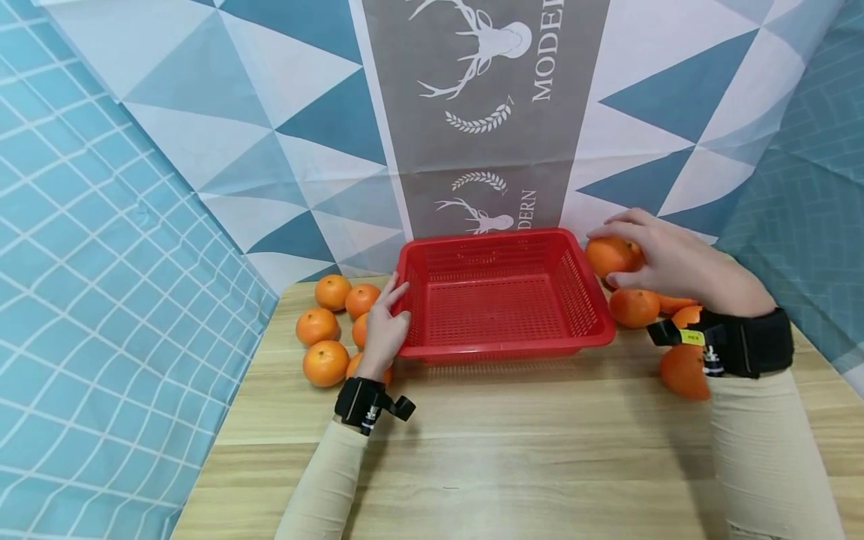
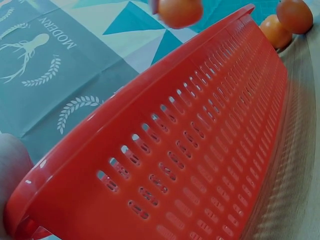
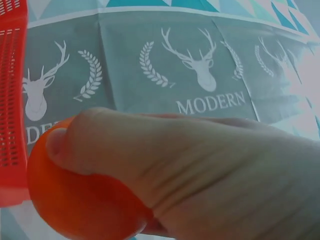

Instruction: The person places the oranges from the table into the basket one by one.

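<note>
A red plastic basket [image 1: 499, 349] with slotted walls stands on the wooden table, nothing lying in it. At its left rim, my left hand [image 1: 383, 330] grips the edge; in the left wrist view only a bit of that hand [image 2: 12, 170] shows beside the rim. My right hand [image 1: 664, 251] holds an orange [image 1: 610, 256] just off the basket's right rim, above the table. Seen from the right wrist, the thumb [image 3: 62, 145] presses on this orange [image 3: 85, 200], and the other fingers are mostly hidden behind it.
Several oranges [image 1: 325, 364] cluster left of the basket, some partly behind the left hand. More oranges [image 1: 634, 308] lie on the right, partly under the right wrist. A patterned cloth [image 1: 324, 187] hangs behind the basket. The wooden table [image 1: 499, 450] extends in front.
</note>
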Demonstrator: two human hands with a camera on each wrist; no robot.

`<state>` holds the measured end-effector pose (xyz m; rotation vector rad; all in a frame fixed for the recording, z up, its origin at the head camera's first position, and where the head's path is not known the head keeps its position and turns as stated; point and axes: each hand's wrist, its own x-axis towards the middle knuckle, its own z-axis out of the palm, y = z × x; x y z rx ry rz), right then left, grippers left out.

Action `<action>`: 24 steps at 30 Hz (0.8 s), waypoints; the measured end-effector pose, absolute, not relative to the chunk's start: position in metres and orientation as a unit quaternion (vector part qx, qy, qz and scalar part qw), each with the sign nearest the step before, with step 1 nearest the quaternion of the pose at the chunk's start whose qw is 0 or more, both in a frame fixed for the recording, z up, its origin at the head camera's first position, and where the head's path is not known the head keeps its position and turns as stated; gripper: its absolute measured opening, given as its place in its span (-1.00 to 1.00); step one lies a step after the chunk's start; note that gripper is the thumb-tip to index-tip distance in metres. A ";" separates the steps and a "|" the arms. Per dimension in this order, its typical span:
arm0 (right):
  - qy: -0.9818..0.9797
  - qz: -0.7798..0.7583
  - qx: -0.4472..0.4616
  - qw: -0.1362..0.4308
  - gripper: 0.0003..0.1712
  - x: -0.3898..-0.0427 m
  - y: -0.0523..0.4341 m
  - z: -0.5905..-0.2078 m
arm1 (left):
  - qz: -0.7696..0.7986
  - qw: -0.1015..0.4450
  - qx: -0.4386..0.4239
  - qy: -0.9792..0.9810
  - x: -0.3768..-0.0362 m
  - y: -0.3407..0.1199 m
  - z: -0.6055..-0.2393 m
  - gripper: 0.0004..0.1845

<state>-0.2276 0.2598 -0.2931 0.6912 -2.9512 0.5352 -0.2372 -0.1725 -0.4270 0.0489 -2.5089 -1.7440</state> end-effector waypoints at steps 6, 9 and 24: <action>-0.956 0.181 0.233 0.009 -0.23 -0.245 0.247 -0.280 | -0.561 0.051 0.013 -0.826 -0.238 -0.172 -0.427 -0.28; -0.953 0.188 0.239 0.001 -0.22 -0.253 0.240 -0.278 | -0.561 0.053 0.011 -0.826 -0.238 -0.172 -0.429 -0.28; -0.944 0.196 0.266 -0.020 -0.25 -0.294 0.198 -0.294 | -0.563 0.064 0.018 -0.824 -0.271 -0.190 -0.470 -0.27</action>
